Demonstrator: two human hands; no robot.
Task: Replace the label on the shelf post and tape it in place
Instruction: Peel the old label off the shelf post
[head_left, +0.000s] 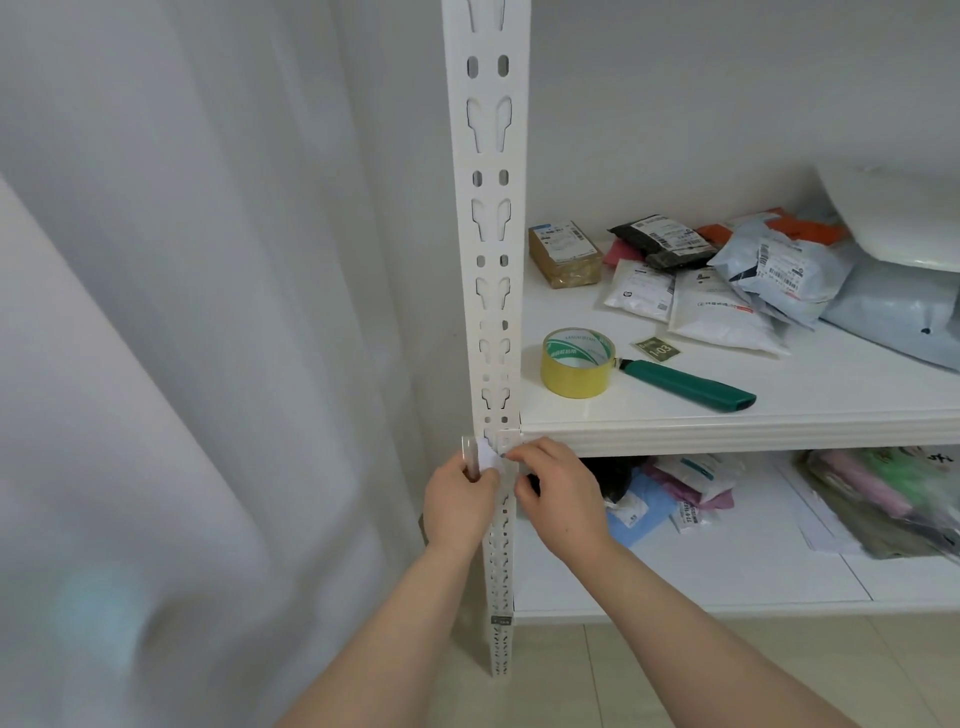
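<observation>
A small white paper label (487, 456) is sitting on the front of the white perforated metal shelf post (488, 208), just below the level where the upper white shelf board (727, 434) is joining the post; both hands are working at that spot. The left hand (460, 499) is pinching a short strip of clear tape (468, 456) at the post's left edge, with the strip standing up above the thumb and touching the label's left side. The right hand (558, 493) is reaching in from the other side with its fingers curled; its index fingertip is touching the label's right edge, though whether it is pinching anything I cannot tell.

On the upper shelf board, a yellow roll of packing tape (577, 364) is standing near the post; just beside it a green utility knife (691, 384) is lying flat, and a dark green tag printed 1-03 (657, 348) is lying between the knife and a heap of grey and white mailer bags (753, 280); a brown cardboard box (563, 254) is resting further back. A pale curtain (156, 312) is hanging to the left of the post.
</observation>
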